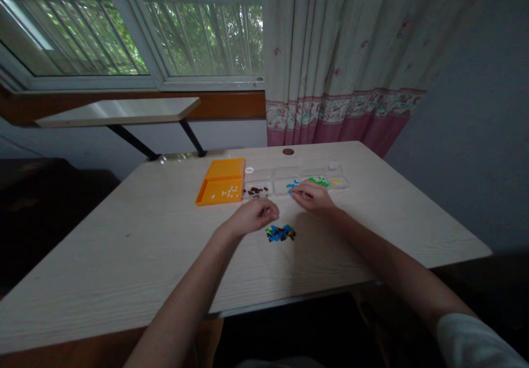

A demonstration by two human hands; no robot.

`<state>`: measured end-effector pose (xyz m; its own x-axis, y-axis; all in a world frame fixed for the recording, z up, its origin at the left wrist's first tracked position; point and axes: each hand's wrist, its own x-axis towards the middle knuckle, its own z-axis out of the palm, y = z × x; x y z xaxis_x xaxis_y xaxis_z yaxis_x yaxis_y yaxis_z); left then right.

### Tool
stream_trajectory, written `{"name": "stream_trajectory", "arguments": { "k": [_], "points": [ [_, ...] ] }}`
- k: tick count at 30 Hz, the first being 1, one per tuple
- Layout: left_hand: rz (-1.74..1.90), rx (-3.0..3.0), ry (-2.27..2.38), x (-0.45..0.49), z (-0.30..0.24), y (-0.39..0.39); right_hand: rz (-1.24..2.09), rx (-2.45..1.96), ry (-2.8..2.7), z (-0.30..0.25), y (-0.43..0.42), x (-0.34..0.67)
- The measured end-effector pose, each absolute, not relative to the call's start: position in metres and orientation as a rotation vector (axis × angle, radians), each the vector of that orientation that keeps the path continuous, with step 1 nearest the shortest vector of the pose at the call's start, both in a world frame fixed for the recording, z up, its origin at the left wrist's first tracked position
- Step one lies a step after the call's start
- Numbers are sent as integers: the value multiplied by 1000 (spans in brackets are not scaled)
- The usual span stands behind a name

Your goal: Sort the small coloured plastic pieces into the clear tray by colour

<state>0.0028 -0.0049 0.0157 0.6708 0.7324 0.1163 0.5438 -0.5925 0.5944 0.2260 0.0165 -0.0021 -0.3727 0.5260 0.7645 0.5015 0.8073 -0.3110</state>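
A small mixed pile of blue, brown, green and yellow pieces [281, 233] lies on the table near me. Just above and left of it is my left hand [257, 215], fingers curled together; whatever they hold, if anything, is hidden. My right hand [313, 196] reaches over the clear compartment tray [285, 187], thumb and fingers pinched beside the blue pieces [292, 183]. A bit of blue shows at its fingertips. The tray also holds brown pieces [257, 191], green pieces [319, 181] and yellow pieces [336, 182] in separate compartments.
Left of the tray lies an open orange case [225, 169] with white pieces [230, 192] in it. A round brown disc [288, 151] is set at the table's back edge. A raised shelf [124, 110] stands at the back left, and a curtain [330, 81] hangs behind.
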Motion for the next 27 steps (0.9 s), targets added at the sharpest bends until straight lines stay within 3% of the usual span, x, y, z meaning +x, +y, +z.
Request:
{"name": "stream_trajectory", "arguments": {
  "k": [6,22,27],
  "points": [
    [272,2300,959,-3,8,1,-72,-813,-1874,8,20,237],
    [319,2452,1092,0,13,-2,-28,-852,-1850,6,21,237],
    [313,2482,1094,-1,16,-2,6,-1040,-1906,-1,26,240]
  ]
}}
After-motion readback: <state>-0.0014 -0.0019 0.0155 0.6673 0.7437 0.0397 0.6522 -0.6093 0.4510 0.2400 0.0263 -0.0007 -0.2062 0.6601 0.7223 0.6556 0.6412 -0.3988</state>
